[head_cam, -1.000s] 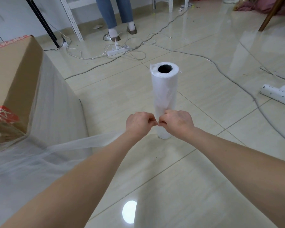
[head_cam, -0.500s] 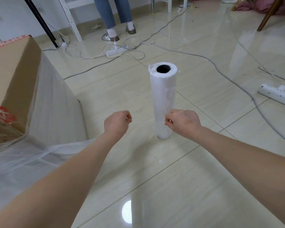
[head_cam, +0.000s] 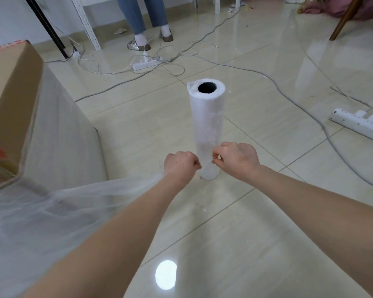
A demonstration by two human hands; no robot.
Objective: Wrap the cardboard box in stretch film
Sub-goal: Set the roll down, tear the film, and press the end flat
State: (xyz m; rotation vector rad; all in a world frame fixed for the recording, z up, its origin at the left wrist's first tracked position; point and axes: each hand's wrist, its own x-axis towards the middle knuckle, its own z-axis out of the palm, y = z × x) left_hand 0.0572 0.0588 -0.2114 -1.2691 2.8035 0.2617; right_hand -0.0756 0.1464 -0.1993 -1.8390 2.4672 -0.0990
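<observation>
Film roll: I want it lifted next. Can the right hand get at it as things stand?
Probably yes. The right hand is at the lower side of the upright film roll, nothing between them; its fingers seem to pinch film there, so they must open first.

Large brown cardboard box [head_cam: 9,93]: far left on glossy tiled floor [head_cam: 267,233], partly out of frame, red print along top edge and near corner. Translucent stretch film [head_cam: 58,130] covers its visible sides, hazy, wrinkled low down. Film gathers into 1 narrow band [head_cam: 121,188] running right from box corner into left hand [head_cam: 181,166], which grips it. White roll of stretch film [head_cam: 207,125]: upright on floor, dark hollow core on top, well apart from box. Right hand [head_cam: 237,160] pinches film at roll's lower part.
</observation>
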